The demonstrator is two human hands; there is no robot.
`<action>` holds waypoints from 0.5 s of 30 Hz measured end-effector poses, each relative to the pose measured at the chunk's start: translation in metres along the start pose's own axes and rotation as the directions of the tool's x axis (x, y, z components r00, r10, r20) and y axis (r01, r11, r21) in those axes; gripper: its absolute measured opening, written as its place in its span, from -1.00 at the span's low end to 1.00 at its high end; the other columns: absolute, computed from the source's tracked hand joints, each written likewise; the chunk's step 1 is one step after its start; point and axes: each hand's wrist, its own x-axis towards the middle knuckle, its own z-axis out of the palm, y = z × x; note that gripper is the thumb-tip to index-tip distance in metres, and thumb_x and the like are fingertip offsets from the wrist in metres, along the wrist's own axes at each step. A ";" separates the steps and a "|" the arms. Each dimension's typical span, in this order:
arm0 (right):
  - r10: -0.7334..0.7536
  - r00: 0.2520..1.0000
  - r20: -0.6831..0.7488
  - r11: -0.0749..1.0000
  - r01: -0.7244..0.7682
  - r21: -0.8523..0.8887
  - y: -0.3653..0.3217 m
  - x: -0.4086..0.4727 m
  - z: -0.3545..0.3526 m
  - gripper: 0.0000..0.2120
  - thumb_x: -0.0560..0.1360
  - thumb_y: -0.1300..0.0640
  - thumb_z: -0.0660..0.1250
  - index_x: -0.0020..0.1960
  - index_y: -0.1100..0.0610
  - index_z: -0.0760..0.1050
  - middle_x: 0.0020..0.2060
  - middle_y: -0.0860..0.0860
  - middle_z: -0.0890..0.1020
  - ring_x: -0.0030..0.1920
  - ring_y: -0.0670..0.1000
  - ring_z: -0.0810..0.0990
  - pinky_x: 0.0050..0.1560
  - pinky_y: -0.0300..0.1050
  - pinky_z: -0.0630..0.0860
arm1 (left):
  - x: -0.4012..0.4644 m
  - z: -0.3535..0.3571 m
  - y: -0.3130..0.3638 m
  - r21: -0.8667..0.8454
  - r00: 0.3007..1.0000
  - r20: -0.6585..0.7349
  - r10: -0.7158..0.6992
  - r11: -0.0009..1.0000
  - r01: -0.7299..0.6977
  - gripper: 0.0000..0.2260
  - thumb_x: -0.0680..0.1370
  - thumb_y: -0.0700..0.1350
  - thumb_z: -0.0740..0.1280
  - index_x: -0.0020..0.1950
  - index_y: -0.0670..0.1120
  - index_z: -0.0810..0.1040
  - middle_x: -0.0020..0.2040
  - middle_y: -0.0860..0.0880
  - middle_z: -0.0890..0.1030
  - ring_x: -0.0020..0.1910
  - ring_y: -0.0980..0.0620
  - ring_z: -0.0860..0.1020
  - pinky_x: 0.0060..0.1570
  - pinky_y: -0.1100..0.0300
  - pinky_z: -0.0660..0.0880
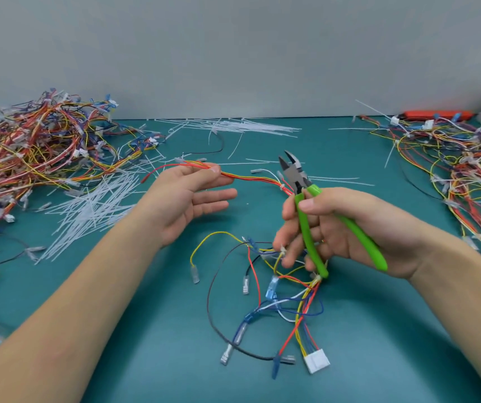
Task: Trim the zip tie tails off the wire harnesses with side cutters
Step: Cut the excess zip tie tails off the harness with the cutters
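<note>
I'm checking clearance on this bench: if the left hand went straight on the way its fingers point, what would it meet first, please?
The left hand points right, toward the side cutters in the right hand. It would probably meet those first, though depth is unclear.

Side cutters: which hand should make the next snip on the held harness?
Right. The right hand already grips the green side cutters, jaws open beside the harness that the left hand holds up.

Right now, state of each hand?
Left hand: pinching the harness wires, other fingers straight.
Right hand: gripping the green side cutters, jaws open.
</note>
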 end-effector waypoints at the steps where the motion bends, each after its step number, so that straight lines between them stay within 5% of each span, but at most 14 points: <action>1: 0.001 1.000 -0.008 1.000 -0.001 -0.008 0.000 -0.001 -0.001 -0.78 0.51 0.02 0.29 0.06 0.12 0.53 -0.07 0.27 0.67 -0.06 0.30 0.69 -0.18 0.07 0.55 | -0.001 0.000 0.000 0.033 1.000 -0.008 -0.011 0.999 0.011 -0.86 0.64 -0.12 0.36 0.15 -0.15 0.57 0.05 -0.15 0.74 -0.07 -0.10 0.75 -0.25 0.16 0.66; 9: -0.010 1.000 0.013 0.998 0.011 -0.061 -0.001 -0.002 -0.006 -0.84 0.51 0.09 0.28 0.02 0.14 0.54 -0.25 0.21 0.59 -0.17 0.26 0.62 -0.16 0.07 0.55 | -0.007 0.005 0.001 0.160 0.999 0.016 -0.030 0.987 0.027 -0.86 0.62 -0.08 0.39 0.11 -0.12 0.57 0.03 -0.10 0.75 -0.21 -0.04 0.73 -0.36 0.20 0.61; 15: -0.208 0.977 -0.053 0.977 0.210 0.041 -0.005 -0.001 -0.004 -0.85 0.47 0.17 0.25 0.01 0.17 0.51 -0.25 0.24 0.61 -0.09 0.31 0.67 -0.06 0.00 0.63 | -0.013 0.009 0.003 0.273 0.998 0.040 -0.043 0.962 0.030 -0.72 0.61 0.00 0.40 0.19 -0.17 0.55 0.08 -0.15 0.73 -0.21 -0.06 0.71 -0.33 0.15 0.63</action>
